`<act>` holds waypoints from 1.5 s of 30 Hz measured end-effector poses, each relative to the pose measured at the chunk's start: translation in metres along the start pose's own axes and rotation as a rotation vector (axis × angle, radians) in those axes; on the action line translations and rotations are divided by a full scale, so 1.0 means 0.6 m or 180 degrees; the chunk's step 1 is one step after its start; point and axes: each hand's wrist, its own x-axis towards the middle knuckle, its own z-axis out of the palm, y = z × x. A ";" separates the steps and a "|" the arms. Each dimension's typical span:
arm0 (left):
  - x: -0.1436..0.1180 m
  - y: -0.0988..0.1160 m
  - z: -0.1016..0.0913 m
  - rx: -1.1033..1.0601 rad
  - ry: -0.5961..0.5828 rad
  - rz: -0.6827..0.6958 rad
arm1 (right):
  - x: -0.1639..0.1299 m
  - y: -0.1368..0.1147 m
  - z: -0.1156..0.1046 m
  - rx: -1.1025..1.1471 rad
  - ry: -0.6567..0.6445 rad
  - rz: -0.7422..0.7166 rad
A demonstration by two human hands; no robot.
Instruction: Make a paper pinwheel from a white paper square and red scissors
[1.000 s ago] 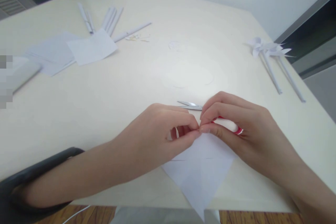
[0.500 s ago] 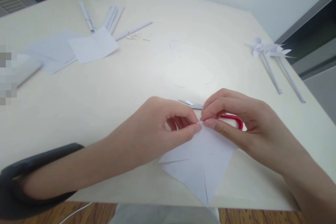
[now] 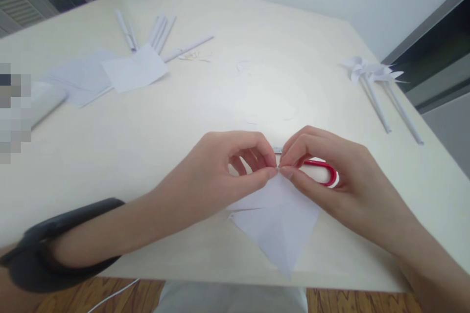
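Note:
Both hands pinch the top corner of a white square of paper, which hangs toward me with slits cut in from its corners. My left hand closes thumb and forefinger on that corner from the left. Right beside it, my right hand grips the same corner with thumb and fingertips, almost touching the left ones. Behind my right hand lie scissors with red handles, their blades mostly covered by my fingers.
Two paper pinwheels on rolled paper sticks lie at the right. At the far left are paper sheets and several paper tubes. Small scraps are scattered behind. The table's front edge runs close to my body.
Both hands stay pinched on the paper's corner. The paper's lower tip has risen slightly and its lower slit shows less. My left hand now covers more of the scissor blades.

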 end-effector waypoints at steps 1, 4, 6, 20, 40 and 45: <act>0.000 0.000 0.000 -0.0020 0.0009 0.0015 | 0.000 -0.001 0.001 -0.0016 -0.0004 0.0028; 0.000 0.002 0.000 -0.0066 0.0051 0.0091 | -0.001 -0.003 0.003 -0.0024 0.0002 0.0103; -0.001 0.004 -0.001 -0.0064 0.0087 0.0129 | 0.000 -0.004 0.004 -0.0002 0.0004 0.0110; -0.003 0.020 -0.016 -0.0993 -0.0393 -0.0339 | -0.005 0.004 -0.011 0.0962 -0.0222 0.0074; -0.001 0.020 -0.015 -0.2171 -0.0902 -0.0685 | -0.005 0.004 -0.012 0.1436 -0.0177 -0.0300; -0.001 0.023 -0.014 -0.2123 -0.0776 -0.0597 | -0.006 0.006 -0.005 0.1376 -0.0016 -0.0384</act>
